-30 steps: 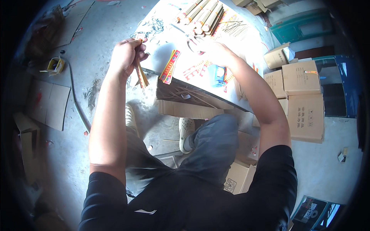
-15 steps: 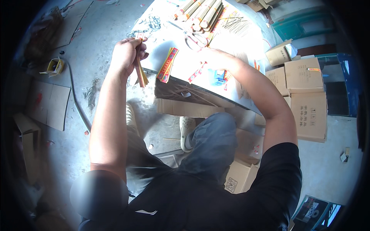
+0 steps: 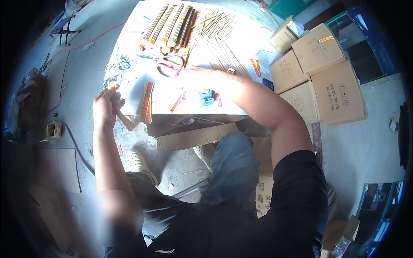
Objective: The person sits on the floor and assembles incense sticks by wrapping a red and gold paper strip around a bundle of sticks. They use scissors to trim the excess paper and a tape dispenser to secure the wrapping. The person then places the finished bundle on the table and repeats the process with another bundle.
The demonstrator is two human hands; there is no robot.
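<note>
Beside the left edge of the tabletop point(image 3: 161, 95), a sheaf of narrow paper strips point(image 3: 125, 121) is held by the left grip point(image 3: 108, 102), clamped around its upper part. By the scissors point(image 3: 161, 61), the right grip point(image 3: 195, 74) is bleached by glare; whether its fingers are apart or together cannot be told. Between the two, red-and-yellow label strips point(image 3: 146, 103) are laid across the near edge. Farther back, bundled sticks point(image 3: 175, 26) are lined up near loose sticks point(image 3: 226, 53), and dark bands point(image 3: 119, 64) are tangled at left.
</note>
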